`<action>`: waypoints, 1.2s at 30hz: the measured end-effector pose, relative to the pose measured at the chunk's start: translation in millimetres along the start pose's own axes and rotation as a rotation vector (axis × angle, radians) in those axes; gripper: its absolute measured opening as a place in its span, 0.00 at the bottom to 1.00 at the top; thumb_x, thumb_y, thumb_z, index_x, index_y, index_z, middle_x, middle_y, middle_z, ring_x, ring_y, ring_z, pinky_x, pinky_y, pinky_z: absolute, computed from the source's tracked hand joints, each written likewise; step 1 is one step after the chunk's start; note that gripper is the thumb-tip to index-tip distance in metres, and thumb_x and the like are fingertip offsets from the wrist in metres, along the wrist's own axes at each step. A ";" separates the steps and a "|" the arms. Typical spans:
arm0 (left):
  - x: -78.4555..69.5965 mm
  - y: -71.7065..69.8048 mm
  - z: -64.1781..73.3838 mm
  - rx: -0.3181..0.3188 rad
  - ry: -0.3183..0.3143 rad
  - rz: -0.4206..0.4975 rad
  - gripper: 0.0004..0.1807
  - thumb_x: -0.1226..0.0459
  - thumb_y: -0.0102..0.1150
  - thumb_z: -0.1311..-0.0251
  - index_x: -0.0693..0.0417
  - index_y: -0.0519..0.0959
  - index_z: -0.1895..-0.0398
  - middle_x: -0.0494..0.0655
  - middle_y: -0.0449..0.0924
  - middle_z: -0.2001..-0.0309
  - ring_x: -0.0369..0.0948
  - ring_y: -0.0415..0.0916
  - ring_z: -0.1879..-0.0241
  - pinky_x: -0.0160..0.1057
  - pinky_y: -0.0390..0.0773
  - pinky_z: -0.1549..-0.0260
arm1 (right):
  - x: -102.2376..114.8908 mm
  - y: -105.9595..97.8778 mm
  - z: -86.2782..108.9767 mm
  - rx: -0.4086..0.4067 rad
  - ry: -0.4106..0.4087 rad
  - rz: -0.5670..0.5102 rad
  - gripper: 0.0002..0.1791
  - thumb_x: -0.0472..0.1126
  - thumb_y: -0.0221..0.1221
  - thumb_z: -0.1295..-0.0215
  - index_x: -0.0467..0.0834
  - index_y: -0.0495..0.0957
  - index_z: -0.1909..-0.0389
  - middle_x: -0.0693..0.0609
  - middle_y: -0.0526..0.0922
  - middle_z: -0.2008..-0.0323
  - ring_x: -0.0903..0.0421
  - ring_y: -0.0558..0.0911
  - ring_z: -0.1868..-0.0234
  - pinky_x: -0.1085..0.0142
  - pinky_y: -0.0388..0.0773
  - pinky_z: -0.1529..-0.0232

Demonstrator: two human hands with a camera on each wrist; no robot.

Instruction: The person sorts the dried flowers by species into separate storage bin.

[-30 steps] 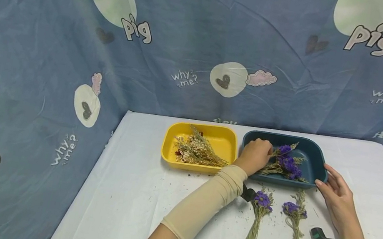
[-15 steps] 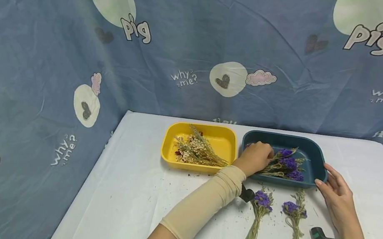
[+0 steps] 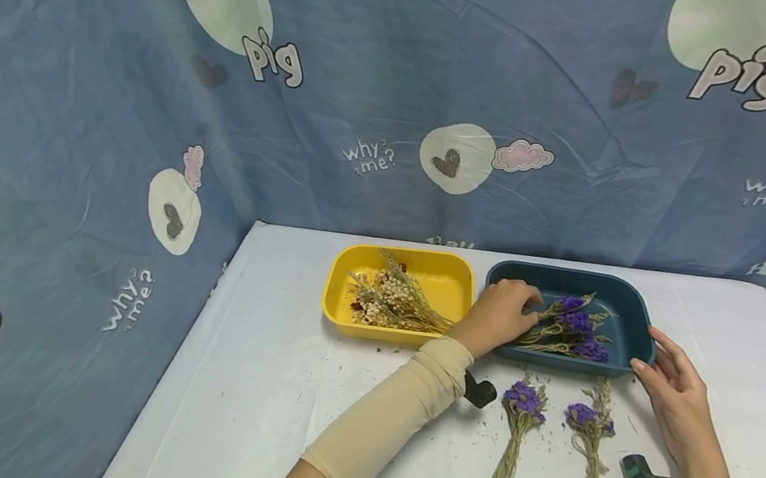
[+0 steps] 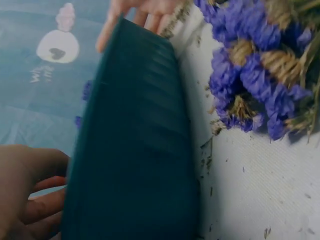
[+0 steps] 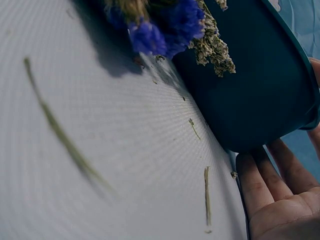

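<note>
My left hand is over the left end of the dark blue tray, next to the stems of purple dried flowers lying in it. Its fingers are loosely bent, and nothing shows between them; in the left wrist view, the tray's wall partly hides the fingers. My right hand holds the tray's near right corner, thumb at the front and fingers along the end. Two tied bunches of purple dried flowers, a left bunch and a right bunch, lie on the white table in front of the tray.
A yellow tray with dried flowers, whitish with some dark red, stands just left of the blue one. Small stem scraps are scattered over the white tabletop. Behind the table hangs a printed blue cloth.
My left hand has drawn back slightly to the left from the flowers in the blue tray, its fingers loosening. The purple flowers there shifted slightly, then settled. My right hand has stayed at the corner.
</note>
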State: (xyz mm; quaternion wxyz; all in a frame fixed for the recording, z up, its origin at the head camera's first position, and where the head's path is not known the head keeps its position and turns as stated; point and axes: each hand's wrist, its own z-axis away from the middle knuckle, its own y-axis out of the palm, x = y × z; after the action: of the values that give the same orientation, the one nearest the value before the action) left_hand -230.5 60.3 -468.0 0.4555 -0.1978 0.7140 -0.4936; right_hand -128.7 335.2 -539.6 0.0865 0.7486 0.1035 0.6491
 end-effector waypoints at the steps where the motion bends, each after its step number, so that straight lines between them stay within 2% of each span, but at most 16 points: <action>1: 1.0 -2.0 2.9 -0.007 0.009 0.027 0.14 0.58 0.63 0.28 0.49 0.85 0.43 0.41 0.86 0.50 0.33 0.83 0.52 0.25 0.82 0.54 | 0.0 0.0 0.1 0.000 -0.001 0.001 0.37 0.23 0.51 0.26 0.44 0.57 0.20 0.58 0.73 0.36 0.70 0.79 0.38 0.81 0.79 0.43; 8: 5.5 -18.9 26.3 -0.053 0.022 0.238 0.13 0.60 0.61 0.27 0.50 0.84 0.44 0.41 0.86 0.51 0.29 0.82 0.58 0.20 0.79 0.59 | -0.2 0.7 0.0 -0.003 0.002 0.002 0.37 0.22 0.52 0.26 0.44 0.58 0.20 0.58 0.72 0.36 0.70 0.79 0.38 0.82 0.78 0.43; 12: 5.2 -25.9 39.2 -0.085 0.046 0.281 0.12 0.61 0.61 0.27 0.52 0.85 0.45 0.42 0.88 0.56 0.28 0.80 0.62 0.19 0.78 0.62 | 0.5 0.7 0.2 -0.004 0.004 -0.005 0.37 0.23 0.52 0.26 0.44 0.58 0.20 0.59 0.73 0.36 0.71 0.79 0.38 0.82 0.78 0.43; 18: -0.8 -29.6 61.3 -0.089 0.060 0.333 0.10 0.61 0.62 0.28 0.53 0.85 0.49 0.40 0.87 0.59 0.26 0.79 0.65 0.18 0.77 0.63 | 0.5 0.5 0.7 -0.010 0.010 0.009 0.37 0.24 0.53 0.26 0.45 0.58 0.20 0.60 0.72 0.37 0.71 0.79 0.38 0.82 0.77 0.42; 25: -10.2 -24.0 87.2 -0.054 0.062 0.374 0.05 0.61 0.64 0.29 0.51 0.86 0.58 0.40 0.87 0.63 0.23 0.77 0.67 0.17 0.77 0.64 | 0.6 0.8 0.0 -0.011 0.006 0.011 0.37 0.24 0.53 0.26 0.45 0.58 0.19 0.60 0.72 0.37 0.71 0.79 0.38 0.82 0.78 0.42; 31: -12.8 -12.0 106.2 -0.023 0.078 0.350 0.04 0.62 0.64 0.31 0.50 0.86 0.62 0.39 0.86 0.67 0.22 0.75 0.70 0.16 0.76 0.65 | 0.8 1.5 -0.6 -0.016 0.016 0.027 0.38 0.25 0.54 0.26 0.46 0.57 0.19 0.60 0.72 0.37 0.72 0.78 0.38 0.82 0.77 0.41; 36: -14.8 -1.3 118.8 0.030 0.025 0.392 0.05 0.60 0.68 0.33 0.49 0.86 0.65 0.35 0.84 0.71 0.21 0.73 0.73 0.17 0.76 0.68 | 1.1 1.6 -0.7 -0.016 0.017 0.021 0.38 0.25 0.54 0.26 0.45 0.57 0.19 0.60 0.72 0.37 0.72 0.78 0.38 0.82 0.77 0.41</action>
State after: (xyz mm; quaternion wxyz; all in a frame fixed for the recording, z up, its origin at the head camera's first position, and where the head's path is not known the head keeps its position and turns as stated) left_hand -122.8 8.3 -471.7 0.5371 -0.0421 0.7369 -0.4083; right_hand -129.2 333.9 -538.1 0.0846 0.7434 0.0911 0.6572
